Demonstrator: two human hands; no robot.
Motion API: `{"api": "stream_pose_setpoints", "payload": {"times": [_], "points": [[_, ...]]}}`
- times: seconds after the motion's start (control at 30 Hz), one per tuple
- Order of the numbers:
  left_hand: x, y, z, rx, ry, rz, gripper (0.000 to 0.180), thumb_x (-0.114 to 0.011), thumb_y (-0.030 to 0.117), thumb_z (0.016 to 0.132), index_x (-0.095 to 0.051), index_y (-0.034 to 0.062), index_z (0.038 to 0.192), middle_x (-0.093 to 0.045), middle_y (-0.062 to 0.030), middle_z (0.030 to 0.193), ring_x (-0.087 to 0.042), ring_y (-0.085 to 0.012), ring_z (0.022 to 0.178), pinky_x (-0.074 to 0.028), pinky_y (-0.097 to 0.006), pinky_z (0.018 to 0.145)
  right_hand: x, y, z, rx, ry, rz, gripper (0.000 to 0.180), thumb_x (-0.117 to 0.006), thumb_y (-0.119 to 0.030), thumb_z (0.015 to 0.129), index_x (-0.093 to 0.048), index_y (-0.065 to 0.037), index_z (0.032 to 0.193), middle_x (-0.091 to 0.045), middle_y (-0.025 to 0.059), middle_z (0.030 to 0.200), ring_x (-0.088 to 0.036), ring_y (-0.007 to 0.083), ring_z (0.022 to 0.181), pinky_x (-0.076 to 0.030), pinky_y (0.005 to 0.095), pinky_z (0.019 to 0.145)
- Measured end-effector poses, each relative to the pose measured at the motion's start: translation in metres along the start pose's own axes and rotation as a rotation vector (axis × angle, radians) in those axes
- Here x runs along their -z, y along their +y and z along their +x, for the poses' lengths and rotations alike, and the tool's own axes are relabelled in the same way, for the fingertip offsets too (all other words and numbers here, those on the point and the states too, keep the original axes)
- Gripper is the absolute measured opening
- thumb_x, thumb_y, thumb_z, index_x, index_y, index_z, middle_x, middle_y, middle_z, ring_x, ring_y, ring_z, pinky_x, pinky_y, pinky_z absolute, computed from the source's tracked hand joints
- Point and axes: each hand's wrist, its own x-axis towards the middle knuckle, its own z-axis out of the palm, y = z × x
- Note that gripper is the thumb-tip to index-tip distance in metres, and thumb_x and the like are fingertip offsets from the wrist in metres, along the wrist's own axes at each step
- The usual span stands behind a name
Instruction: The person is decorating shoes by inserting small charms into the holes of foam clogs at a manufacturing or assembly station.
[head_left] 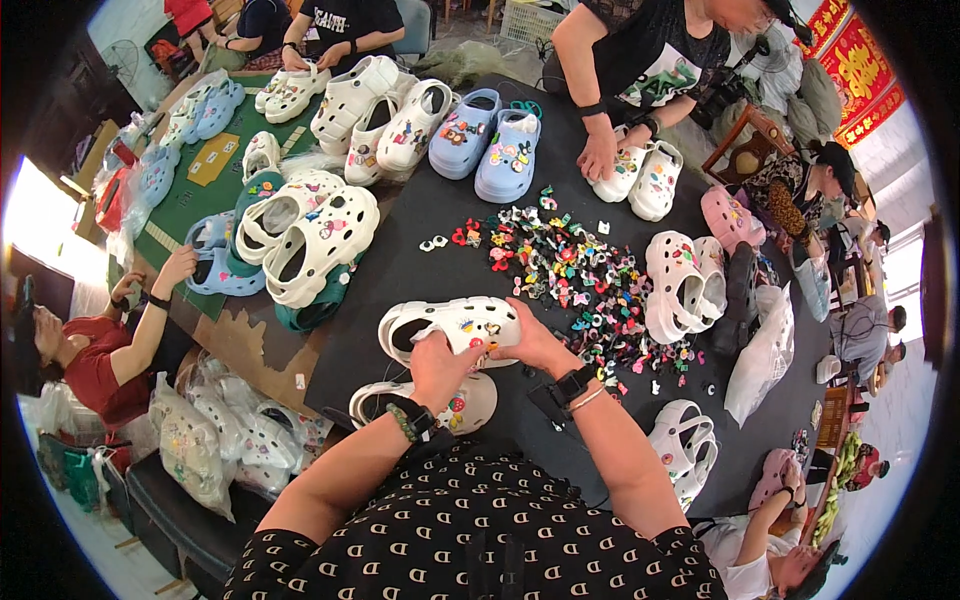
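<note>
A white clog (415,315) with round holes and colourful charms on its toe lies between my hands, above the near edge of the black table. My left hand (441,368) closes over its near side, thumb near the toe. At the toe end my right hand (530,338) grips the front, fingers by the charms. Whatever small piece may be between the fingers is hidden. Closer to me, a second white clog (480,402) with charms sits partly under my left wrist. A heap of loose, many-coloured shoe charms (590,280) spreads just beyond my right hand.
Blue clogs (508,160) and several white clogs (322,235) stand along the far and left sides. More white clogs (672,285) and a plastic bag (762,355) lie at right. Across the table, a person's hand (600,155) touches a white clog. Other people work around.
</note>
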Motion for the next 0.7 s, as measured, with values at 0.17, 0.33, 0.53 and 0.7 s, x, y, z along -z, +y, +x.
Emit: {"api": "stream_pose_setpoints", "payload": {"times": [0.17, 0.33, 0.53, 0.7], "points": [[-0.003, 0.001, 0.001, -0.067, 0.049, 0.114, 0.054, -0.082, 0.044, 0.068, -0.06, -0.0053, 0.073, -0.064, -0.0194, 0.071, -0.064, -0.0328, 0.065, -0.051, -0.042, 0.063, 0.006, -0.002, -0.003, -0.048, -0.063, 0.278, 0.107, -0.089, -0.019, 0.063, -0.027, 0.001, 0.147, -0.049, 0.0176, 0.138, -0.05, 0.0255, 0.126, -0.039, 0.0354, 0.107], [-0.004, -0.005, 0.0, -0.088, 0.054, 0.076, 0.054, -0.082, 0.043, 0.068, -0.06, -0.0058, 0.073, -0.064, -0.0196, 0.071, -0.064, -0.0329, 0.065, -0.05, -0.042, 0.062, 0.003, 0.002, -0.002, -0.066, -0.078, 0.358, 0.098, -0.086, -0.017, 0.069, -0.027, 0.0, 0.147, -0.05, 0.0167, 0.137, -0.051, 0.0242, 0.124, -0.041, 0.0355, 0.106], [0.007, 0.002, -0.007, -0.024, -0.031, 0.009, 0.053, -0.08, 0.043, 0.073, -0.061, -0.0061, 0.072, -0.064, -0.0194, 0.068, -0.063, -0.0321, 0.062, -0.049, -0.041, 0.06, -0.007, 0.009, -0.001, -0.037, 0.046, 0.143, 0.097, -0.087, -0.015, 0.067, -0.03, -0.001, 0.144, -0.053, 0.0185, 0.132, -0.053, 0.0258, 0.121, -0.042, 0.0363, 0.103], [0.01, -0.008, -0.011, 0.04, -0.061, -0.042, 0.049, -0.075, 0.039, 0.082, -0.062, -0.0065, 0.069, -0.063, -0.0196, 0.065, -0.062, -0.0315, 0.059, -0.048, -0.041, 0.057, -0.014, 0.003, -0.003, -0.091, 0.11, 0.236, 0.107, -0.091, -0.017, 0.061, -0.026, -0.003, 0.145, -0.055, 0.0216, 0.127, -0.056, 0.029, 0.117, -0.045, 0.0378, 0.101]]}}
